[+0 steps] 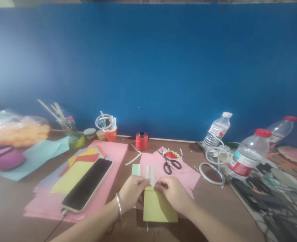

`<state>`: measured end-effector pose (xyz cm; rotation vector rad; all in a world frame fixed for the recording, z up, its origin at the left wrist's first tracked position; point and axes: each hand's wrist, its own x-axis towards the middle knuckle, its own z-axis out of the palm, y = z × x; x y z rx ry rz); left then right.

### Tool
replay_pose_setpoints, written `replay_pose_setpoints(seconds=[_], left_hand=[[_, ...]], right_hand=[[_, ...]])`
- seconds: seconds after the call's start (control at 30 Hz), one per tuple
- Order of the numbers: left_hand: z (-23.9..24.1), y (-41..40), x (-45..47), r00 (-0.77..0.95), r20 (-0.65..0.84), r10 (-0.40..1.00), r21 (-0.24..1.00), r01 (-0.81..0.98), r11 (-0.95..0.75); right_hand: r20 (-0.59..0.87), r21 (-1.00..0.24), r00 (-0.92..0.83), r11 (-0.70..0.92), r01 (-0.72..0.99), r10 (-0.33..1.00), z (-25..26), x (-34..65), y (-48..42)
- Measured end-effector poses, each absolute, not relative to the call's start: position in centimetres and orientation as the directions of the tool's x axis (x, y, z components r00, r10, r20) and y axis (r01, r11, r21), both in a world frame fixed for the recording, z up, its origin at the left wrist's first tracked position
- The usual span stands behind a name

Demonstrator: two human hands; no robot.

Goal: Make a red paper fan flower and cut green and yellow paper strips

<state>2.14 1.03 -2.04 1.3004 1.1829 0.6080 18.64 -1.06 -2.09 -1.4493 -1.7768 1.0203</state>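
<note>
Both my hands meet low in the middle of the table over a yellow-green paper sheet (159, 208). My left hand (133, 193), with a bangle on its wrist, pinches the sheet's top left edge. My right hand (173, 193) pinches the top right edge. Thin pale green paper strips (150, 173) stick out just above my fingers. A pink sheet (186, 176) lies underneath, with black-handled scissors (171, 164) on it.
A phone (87, 185) lies on stacked coloured papers (70, 178) at left. A red thread spool (141, 141), cups with pens (110, 131), tape rings (211, 173) and water bottles (249, 153) stand behind and right. A blue wall (148, 67) backs the table.
</note>
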Motion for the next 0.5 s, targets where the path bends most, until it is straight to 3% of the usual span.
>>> replay_pose_setpoints(seconds=[0.13,0.5], left_hand=[[-2.3,1.5,2.0,0.310,-0.289,0.906,0.957,0.105,0.269],[-3.2,1.7,1.7,0.335,-0.204,0.920,0.957,0.265,0.116]], right_hand=[[-0.004,-0.846,-0.161,0.083,0.527,0.987,-2.3,18.9,-0.9],[0.042,-0.776,-0.224,0.173,0.607,0.974,-1.9,19.3,-0.8]])
